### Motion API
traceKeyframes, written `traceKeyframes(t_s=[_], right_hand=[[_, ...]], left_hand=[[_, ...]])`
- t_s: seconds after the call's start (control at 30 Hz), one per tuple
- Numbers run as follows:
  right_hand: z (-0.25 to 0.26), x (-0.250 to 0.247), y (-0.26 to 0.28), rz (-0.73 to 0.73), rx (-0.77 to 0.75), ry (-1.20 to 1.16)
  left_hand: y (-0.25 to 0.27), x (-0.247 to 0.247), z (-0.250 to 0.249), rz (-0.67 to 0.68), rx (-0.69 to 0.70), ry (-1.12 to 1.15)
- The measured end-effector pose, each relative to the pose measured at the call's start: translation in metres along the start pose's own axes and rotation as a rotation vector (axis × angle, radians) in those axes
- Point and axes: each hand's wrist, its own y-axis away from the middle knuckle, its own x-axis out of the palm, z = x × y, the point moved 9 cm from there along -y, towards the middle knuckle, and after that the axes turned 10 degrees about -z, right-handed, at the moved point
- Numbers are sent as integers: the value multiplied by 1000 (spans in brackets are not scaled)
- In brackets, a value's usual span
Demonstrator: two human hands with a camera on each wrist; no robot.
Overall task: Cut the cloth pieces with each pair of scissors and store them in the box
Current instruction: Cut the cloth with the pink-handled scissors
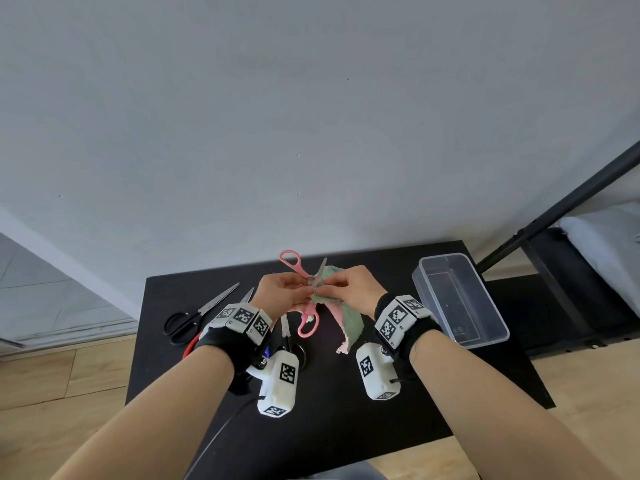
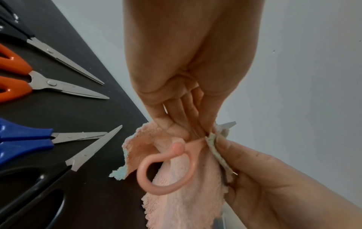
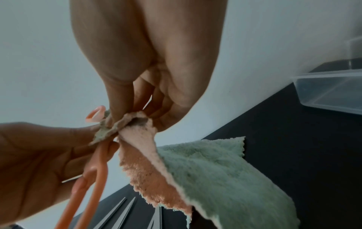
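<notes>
Both hands are raised over the black table (image 1: 381, 393). My left hand (image 1: 302, 288) grips the pink scissors (image 1: 309, 325) near the pivot, handles spread wide, one blade pointing up. In the left wrist view the left hand (image 2: 197, 130) pinches there, with a pink handle loop (image 2: 164, 170) hanging below. My right hand (image 1: 327, 288) pinches the top edge of a green and pink fleece cloth (image 1: 349, 323) against the blade. The cloth (image 3: 215, 178) hangs down from the right hand (image 3: 125, 117). A clear plastic box (image 1: 445, 257) stands empty at the right.
Several other scissors lie on the table's left: a black pair (image 1: 194, 317), an orange pair (image 2: 29, 83), a blue pair (image 2: 29, 139) and a large black pair (image 2: 49, 186). A wall runs behind the table. A black metal frame (image 1: 554, 216) stands at the right.
</notes>
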Motion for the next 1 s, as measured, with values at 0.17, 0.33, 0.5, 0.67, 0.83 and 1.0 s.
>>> traceKeyframes(t_s=[0.17, 0.33, 0.5, 0.67, 0.83, 1.0], right_hand=[[8, 2, -2, 0, -47, 56], [8, 0, -1, 10, -65, 51], [-3, -3, -3, 36, -28, 95], [-21, -20, -1, 11, 38, 29], [-5, -26, -3, -19, 23, -195], [12, -11, -4, 59, 3, -201]], left_hand=[[-6, -6, -3, -38, 9, -10], [-7, -7, -6, -49, 3, 0], [-10, -17, -12, -80, 12, 0], [-13, -37, -17, -122, -10, 21], [-5, -25, -17, -25, -14, -126], [1, -12, -24, -2, -8, -106]])
